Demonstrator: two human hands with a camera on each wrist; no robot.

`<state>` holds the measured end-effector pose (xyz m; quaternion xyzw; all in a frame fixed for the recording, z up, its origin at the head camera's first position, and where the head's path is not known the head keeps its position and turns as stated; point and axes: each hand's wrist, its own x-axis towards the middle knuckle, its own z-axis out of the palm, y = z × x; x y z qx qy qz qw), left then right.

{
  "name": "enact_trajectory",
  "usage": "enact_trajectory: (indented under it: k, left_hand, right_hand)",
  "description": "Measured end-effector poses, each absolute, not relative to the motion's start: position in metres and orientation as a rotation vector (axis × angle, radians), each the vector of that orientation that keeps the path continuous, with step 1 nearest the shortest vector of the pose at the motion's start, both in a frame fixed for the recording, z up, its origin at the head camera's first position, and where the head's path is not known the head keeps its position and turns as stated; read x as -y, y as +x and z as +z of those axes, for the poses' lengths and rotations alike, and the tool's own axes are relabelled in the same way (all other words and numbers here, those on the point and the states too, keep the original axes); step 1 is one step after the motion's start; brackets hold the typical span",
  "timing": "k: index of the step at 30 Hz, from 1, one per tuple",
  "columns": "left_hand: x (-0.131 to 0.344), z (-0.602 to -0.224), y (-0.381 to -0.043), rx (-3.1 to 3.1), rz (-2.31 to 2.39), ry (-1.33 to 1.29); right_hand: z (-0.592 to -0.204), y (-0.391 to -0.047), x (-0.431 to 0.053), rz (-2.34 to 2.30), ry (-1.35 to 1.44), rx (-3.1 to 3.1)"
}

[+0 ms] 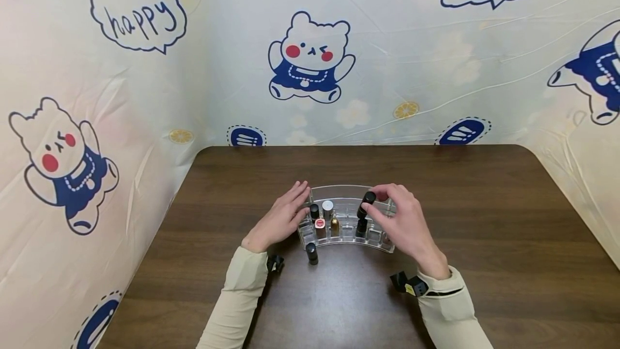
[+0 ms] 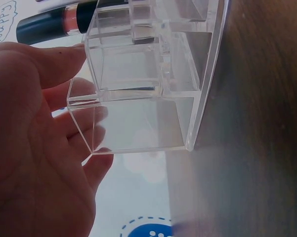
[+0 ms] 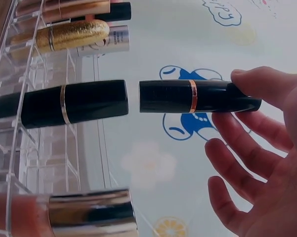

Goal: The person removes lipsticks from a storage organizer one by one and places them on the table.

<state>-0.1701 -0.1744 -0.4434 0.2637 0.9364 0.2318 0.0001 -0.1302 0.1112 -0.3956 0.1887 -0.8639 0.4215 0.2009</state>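
A clear curved lipstick organizer (image 1: 352, 193) stands on the table with several lipsticks upright in its slots. At its left end my left hand (image 1: 281, 218) holds on, thumb at the upper edge and fingers behind the clear panel. My right hand (image 1: 404, 220) pinches a black lipstick (image 3: 168, 96) with a rose-gold band between thumb and fingers. Just below it, apart by a small gap, a second black lipstick (image 3: 94, 101) stands in a front slot. A gold lipstick (image 1: 335, 226), a red-topped tube (image 1: 320, 226) and a silver-capped tube (image 1: 327, 209) fill slots at left.
A black-capped tube (image 1: 312, 253) stands on the brown table (image 1: 339, 300) in front of the organizer's left part. A silver-capped pinkish tube (image 3: 91, 212) sits in the organizer's right end. Behind the table hangs a printed cloth (image 1: 232, 69).
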Motion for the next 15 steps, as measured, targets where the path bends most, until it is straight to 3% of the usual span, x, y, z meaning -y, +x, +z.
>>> enact_trajectory:
  k: [15]
  left_hand:
    - [0.175,-0.444,-0.17,-2.928,0.738,0.805]
  right_hand:
    - [-0.398,-0.126,-0.098,1.147,0.67,2.413]
